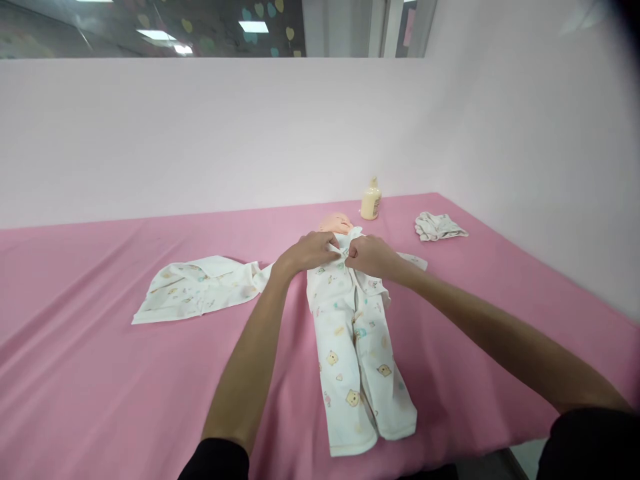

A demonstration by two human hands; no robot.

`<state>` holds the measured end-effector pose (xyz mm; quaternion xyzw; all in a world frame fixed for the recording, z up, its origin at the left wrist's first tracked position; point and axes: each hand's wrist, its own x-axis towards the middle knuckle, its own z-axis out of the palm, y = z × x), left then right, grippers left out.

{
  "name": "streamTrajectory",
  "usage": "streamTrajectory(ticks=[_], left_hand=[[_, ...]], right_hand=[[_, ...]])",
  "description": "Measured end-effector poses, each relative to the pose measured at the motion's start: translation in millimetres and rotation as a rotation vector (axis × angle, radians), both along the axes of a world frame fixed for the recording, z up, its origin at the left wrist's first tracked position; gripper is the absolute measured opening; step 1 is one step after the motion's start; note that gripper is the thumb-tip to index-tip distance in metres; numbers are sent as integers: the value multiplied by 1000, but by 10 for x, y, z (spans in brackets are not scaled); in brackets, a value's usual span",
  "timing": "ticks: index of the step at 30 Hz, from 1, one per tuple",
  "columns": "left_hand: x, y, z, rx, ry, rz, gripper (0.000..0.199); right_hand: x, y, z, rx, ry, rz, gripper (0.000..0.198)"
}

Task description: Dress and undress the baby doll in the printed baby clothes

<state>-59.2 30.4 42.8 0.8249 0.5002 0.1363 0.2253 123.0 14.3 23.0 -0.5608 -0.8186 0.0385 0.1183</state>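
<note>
A baby doll lies on its back, its head (336, 223) toward the wall, dressed in white printed baby clothes. Its trousers (340, 360), patterned with small bears, stretch toward me. At the doll's chest, my left hand (313, 252) pinches the front of the white baby top (327, 270). Just to the right, my right hand (371, 257) is also closed on the front of that top, close to the left one. The exact bit of cloth between the fingers is partly hidden. One sleeve (414, 261) sticks out behind my right forearm.
Left of the doll, another white printed garment (200, 290) lies spread on the pink sheet (100, 373). A cream pump bottle (371, 200) stands behind the doll's head. A crumpled white cloth (437, 227) lies at the back right. White walls border the back and right side.
</note>
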Motion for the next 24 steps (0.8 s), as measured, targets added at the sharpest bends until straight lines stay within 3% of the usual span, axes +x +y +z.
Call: streamTrajectory(ticks=[5, 8, 10, 13, 16, 24], left_hand=[[67, -63, 31, 30, 45, -13, 23], [56, -85, 47, 39, 59, -15, 25], [42, -92, 57, 43, 66, -22, 30], [50, -95, 65, 70, 76, -65, 31], [94, -95, 62, 107, 79, -110, 27], [154, -73, 6, 102, 77, -106, 31]], right_hand=[[-103, -42, -14, 142, -275, 96, 15], [-69, -5, -9, 140, -190, 89, 9], [7, 25, 3, 46, 11, 55, 10], [136, 35, 27, -211, 354, 35, 13], [207, 6, 36, -347, 517, 48, 11], [205, 8, 1, -24, 218, 190, 6]])
